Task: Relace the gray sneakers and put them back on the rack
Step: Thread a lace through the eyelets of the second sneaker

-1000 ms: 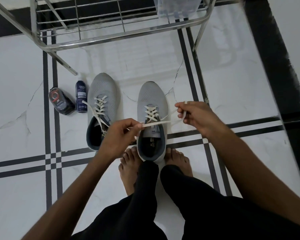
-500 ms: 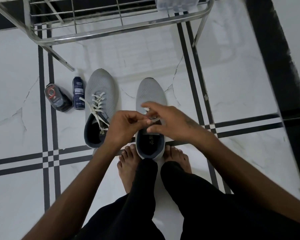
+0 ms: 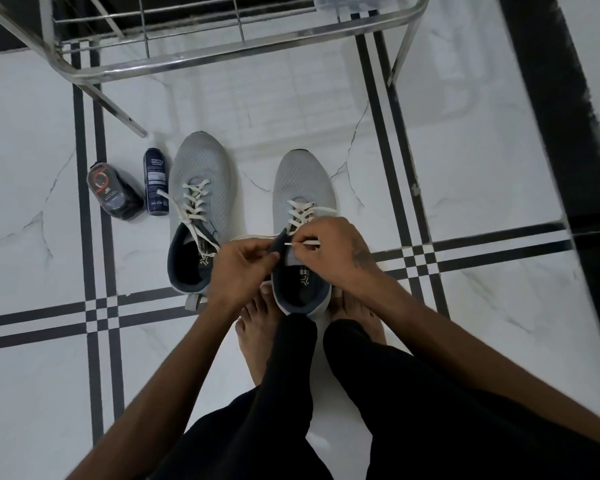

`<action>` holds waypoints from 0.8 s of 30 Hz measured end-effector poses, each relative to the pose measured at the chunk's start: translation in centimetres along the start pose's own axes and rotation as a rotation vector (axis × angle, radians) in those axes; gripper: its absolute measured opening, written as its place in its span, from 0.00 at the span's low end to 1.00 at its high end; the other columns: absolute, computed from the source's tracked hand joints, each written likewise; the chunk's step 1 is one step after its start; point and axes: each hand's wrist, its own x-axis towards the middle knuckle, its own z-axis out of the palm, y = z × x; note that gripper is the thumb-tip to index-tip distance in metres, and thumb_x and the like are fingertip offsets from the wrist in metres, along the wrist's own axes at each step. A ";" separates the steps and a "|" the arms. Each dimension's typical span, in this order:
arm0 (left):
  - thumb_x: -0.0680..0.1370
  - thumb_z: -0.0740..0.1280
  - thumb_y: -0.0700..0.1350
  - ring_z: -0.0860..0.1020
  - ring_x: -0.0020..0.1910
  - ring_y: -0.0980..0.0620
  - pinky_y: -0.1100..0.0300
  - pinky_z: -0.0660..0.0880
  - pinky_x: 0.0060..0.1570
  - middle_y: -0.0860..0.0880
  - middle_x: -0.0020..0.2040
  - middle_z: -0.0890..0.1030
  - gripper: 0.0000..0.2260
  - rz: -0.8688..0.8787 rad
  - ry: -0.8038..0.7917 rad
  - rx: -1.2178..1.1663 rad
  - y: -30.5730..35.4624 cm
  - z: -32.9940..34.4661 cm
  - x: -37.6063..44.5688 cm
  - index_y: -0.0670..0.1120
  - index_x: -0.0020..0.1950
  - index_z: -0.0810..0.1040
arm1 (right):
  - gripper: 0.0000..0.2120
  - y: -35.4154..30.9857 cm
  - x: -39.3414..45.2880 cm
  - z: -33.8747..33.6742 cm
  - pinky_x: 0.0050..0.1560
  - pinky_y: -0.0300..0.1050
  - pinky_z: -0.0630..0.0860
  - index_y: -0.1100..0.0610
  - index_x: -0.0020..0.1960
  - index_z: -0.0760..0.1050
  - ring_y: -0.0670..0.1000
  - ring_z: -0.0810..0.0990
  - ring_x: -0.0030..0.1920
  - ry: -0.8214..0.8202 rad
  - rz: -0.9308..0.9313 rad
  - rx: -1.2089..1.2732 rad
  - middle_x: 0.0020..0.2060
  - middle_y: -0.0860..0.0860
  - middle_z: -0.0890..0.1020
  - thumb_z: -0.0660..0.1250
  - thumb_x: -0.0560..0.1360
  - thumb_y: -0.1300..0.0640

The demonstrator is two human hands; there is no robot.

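Low in the frame, black trouser legs [image 3: 378, 393] and two bare feet [image 3: 257, 327] on the glossy floor, toes touching the heel of the right-hand sneaker [image 3: 303, 188]. Just above the feet, both hands meet over that sneaker's collar at the centre of the frame. The left hand [image 3: 238, 268] has its fingers curled, pinching the dark edge of the sneaker's opening at the top eyelets. The right hand [image 3: 329, 247] is curled too, pinching the white lace [image 3: 300, 211]; the stiff lace tip pokes out sideways beside the fingers. Whether the tip is through an eyelet, I cannot tell.

The sneaker is gray mesh with a rounded toe, dark navy lining and a pale sole, toe pointing up the frame, its flat white lace crossed over the tongue. To the left of it, apart from both hands, stands the other sneaker [image 3: 201, 188], same gray mesh, laced, with loose lace ends trailing over its side and into its opening.

Further left, a small dark cylindrical bottle [image 3: 156, 181] lies just beside that sneaker, and a dark rounded container with a red ring mark [image 3: 113, 192] sits beside the bottle.

The floor [image 3: 482, 168] is white marble-look tile with thin gray veins and black double stripes. Along the top of the frame, the rack [image 3: 222, 53]: shiny metal tubes and wire shelf, its slanted leg reaching the floor at upper left.
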 end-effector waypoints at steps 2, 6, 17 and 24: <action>0.76 0.68 0.31 0.85 0.46 0.48 0.56 0.82 0.49 0.44 0.45 0.86 0.11 -0.075 -0.033 -0.153 -0.1 -0.3 -0.1 0.39 0.56 0.84 | 0.05 -0.1 0.1 0.2 0.43 0.40 0.77 0.52 0.45 0.85 0.48 0.80 0.40 -0.022 -0.009 -0.044 0.41 0.48 0.85 0.70 0.74 0.54; 0.77 0.68 0.31 0.85 0.46 0.47 0.57 0.82 0.48 0.43 0.45 0.86 0.11 -0.049 -0.054 -0.187 -0.5 -0.5 0.0 0.39 0.57 0.83 | 0.07 -0.7 0.5 0.9 0.40 0.38 0.71 0.52 0.46 0.85 0.49 0.80 0.40 -0.030 0.009 -0.123 0.40 0.48 0.84 0.69 0.75 0.52; 0.76 0.69 0.36 0.85 0.46 0.57 0.54 0.82 0.50 0.54 0.46 0.86 0.13 0.150 -0.030 0.072 -0.7 -0.6 -0.1 0.48 0.58 0.85 | 0.07 -1.2 0.3 1.5 0.39 0.42 0.75 0.52 0.42 0.81 0.49 0.78 0.37 0.030 0.044 -0.201 0.37 0.48 0.82 0.66 0.75 0.52; 0.76 0.70 0.38 0.84 0.44 0.61 0.61 0.81 0.48 0.55 0.45 0.86 0.11 0.170 0.042 0.142 -0.6 -0.2 -0.4 0.50 0.56 0.85 | 0.07 -0.7 0.5 1.0 0.41 0.41 0.74 0.51 0.44 0.84 0.48 0.80 0.40 -0.021 -0.007 -0.152 0.39 0.47 0.84 0.69 0.75 0.51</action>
